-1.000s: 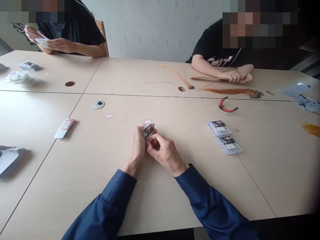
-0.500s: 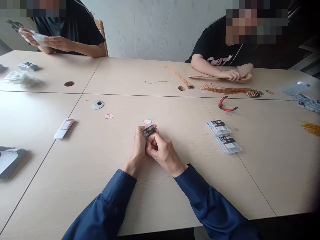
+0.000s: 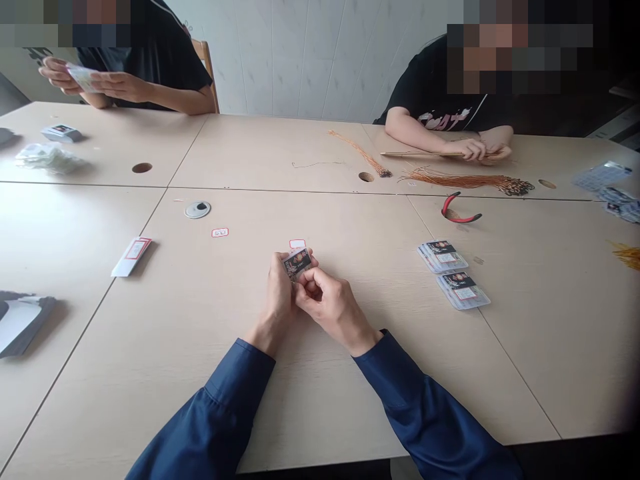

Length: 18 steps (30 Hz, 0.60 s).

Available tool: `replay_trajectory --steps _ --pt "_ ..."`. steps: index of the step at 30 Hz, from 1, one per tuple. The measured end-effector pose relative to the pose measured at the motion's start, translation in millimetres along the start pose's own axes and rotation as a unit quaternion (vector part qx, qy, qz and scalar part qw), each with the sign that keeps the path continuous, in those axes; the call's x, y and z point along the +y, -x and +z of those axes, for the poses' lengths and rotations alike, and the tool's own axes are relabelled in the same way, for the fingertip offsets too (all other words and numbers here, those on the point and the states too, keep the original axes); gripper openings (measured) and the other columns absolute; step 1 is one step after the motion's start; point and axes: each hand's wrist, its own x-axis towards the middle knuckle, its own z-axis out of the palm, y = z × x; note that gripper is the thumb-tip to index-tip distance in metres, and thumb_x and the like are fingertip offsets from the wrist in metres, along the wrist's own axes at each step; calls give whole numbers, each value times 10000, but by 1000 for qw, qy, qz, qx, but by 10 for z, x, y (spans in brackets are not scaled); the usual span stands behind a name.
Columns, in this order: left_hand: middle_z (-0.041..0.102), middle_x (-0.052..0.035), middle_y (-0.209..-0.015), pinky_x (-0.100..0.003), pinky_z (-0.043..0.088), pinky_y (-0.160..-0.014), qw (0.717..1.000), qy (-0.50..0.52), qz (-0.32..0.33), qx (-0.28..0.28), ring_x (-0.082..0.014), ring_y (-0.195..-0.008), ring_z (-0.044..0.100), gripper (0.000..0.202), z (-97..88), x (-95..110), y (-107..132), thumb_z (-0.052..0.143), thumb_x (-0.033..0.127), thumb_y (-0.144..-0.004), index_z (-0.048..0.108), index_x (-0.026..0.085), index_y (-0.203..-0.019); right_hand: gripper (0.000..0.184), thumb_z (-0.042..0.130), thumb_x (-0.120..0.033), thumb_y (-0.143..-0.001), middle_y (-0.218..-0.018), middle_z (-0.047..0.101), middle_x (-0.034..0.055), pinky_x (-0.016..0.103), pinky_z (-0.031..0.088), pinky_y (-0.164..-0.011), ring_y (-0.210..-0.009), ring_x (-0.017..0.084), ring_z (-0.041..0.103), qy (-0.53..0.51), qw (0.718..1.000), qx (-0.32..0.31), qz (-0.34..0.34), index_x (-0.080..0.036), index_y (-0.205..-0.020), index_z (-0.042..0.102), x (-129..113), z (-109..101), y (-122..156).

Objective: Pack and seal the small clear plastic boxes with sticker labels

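A small flat packet with a black printed label (image 3: 296, 262) is held tilted above the table, close in front of me. My left hand (image 3: 277, 288) is closed around its left side, with fingertips showing past the far right corner. At the packet's lower right edge, the thumb and forefinger of my right hand (image 3: 331, 299) are pinched together. Whatever lies between those fingertips is too small to make out. Just beyond the packet lies a white label with a red border (image 3: 297, 244); a similar label (image 3: 220, 233) rests farther left.
Two stacks of similar packets (image 3: 443, 256) (image 3: 464, 291) lie to the right, below red-handled pliers (image 3: 460, 212). Orange cords (image 3: 465, 179) lie farther back. Folded white cards (image 3: 132, 257) and a grey-white stack (image 3: 25, 323) are at left. Two people sit across the table (image 3: 260, 153).
The view has shifted slightly. My right hand has moved a little to the right relative to the packet, its fingers still pinched. The left hand keeps its hold.
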Motion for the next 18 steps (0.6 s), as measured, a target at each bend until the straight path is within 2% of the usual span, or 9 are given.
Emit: replay_trajectory --steps 4,9,11,15,18 --pt "683 -79 -716 -271 487 -617 1000 -18 2 -18 -178 -619 631 328 2 -2 2 444 387 -776 650 132 -756 137 498 -234 -904 -639 566 -25 241 421 -534 -541 126 549 33 999 -11 -15 -227 -772 460 12 1 -4" --pt "674 -41 -669 -244 461 -576 998 36 -19 46 -131 -521 576 236 44 28 -6 470 316 -789 600 158 -671 101 516 -234 -885 -680 565 -29 224 430 -556 -552 111 539 7 1000 5 -9 -217 -791 484 35 -28 -10" --pt "657 -30 -631 -230 444 -535 996 61 -27 53 -114 -473 539 238 53 44 -5 456 289 -800 586 161 -647 108 510 -269 -906 -679 560 -30 220 418 -544 -547 107 522 -5 1000 4 2 -207 -818 518 37 -40 -11" --pt "632 -46 -587 -212 381 -430 995 86 -52 12 -123 -444 530 262 39 73 -9 420 271 -801 592 147 -647 179 449 -284 -945 -620 535 -41 226 389 -540 -509 101 463 -7 1000 14 18 -194 -835 558 39 -68 -6" --pt "650 -75 -630 -225 464 -502 991 106 -74 -40 -150 -519 591 281 4 99 -23 400 256 -793 630 119 -706 225 430 -237 -924 -561 501 -51 230 378 -553 -491 96 434 -24 998 50 37 -207 -709 489 50 -105 0"
